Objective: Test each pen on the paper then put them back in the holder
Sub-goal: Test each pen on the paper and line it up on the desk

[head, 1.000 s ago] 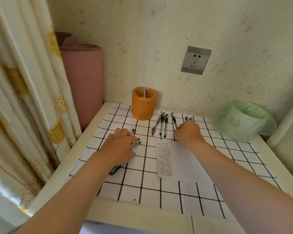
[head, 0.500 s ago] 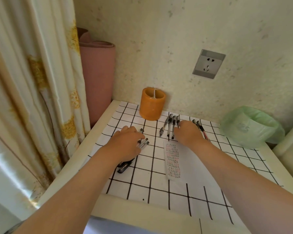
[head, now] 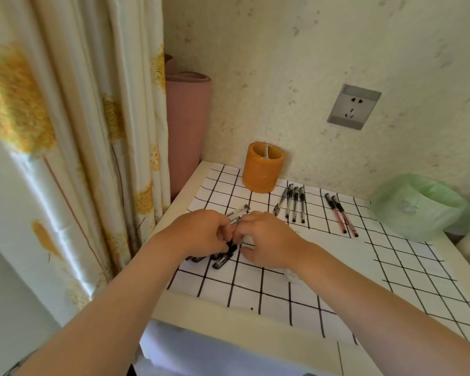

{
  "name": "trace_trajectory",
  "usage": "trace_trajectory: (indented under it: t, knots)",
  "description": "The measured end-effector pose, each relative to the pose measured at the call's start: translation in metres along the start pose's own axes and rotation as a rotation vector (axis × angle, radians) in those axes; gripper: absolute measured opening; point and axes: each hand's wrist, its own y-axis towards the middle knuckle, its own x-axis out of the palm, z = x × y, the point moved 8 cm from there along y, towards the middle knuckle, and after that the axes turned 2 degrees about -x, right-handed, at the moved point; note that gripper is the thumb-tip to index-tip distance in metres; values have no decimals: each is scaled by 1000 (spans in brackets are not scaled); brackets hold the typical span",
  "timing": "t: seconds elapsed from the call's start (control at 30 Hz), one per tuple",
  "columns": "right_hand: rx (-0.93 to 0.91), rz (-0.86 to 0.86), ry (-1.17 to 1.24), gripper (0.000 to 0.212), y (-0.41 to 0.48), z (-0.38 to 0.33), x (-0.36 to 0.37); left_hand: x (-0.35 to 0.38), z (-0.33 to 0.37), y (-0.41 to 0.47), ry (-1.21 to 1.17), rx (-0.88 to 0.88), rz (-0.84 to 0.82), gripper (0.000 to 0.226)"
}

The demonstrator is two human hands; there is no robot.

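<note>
Right hand [head: 266,240] has crossed to left hand [head: 201,232]; left grip curls round bundle of clear black-capped plastic pens [head: 221,261], right grip pinches into it; testing apparently next

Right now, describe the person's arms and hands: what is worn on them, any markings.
The left hand and right hand are ungloved, no rings showing. The left forearm and right forearm are bare to the frame edge, with no watch or band at either wrist. A dark strip near the left elbow may be a sleeve edge; too blurred to tell.
</note>
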Motion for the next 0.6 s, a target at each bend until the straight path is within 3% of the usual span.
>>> trace_trajectory:
  t: [0.13,0.27,0.5,0.6]
  knots:
    - [-51,-10,-31,9,-4,-4,2,3,1,-2,23,-8,-62,20]
    - [28,-35,61,12,-10,4,-6,3,5,0,39,4,-63,24]
    - [152,36,99,13,-38,25,-36,7,30,9,-125,74,-30,10]
    - [202,46,22,15,-57,33,-43,9,46,12,-91,101,-5,9]
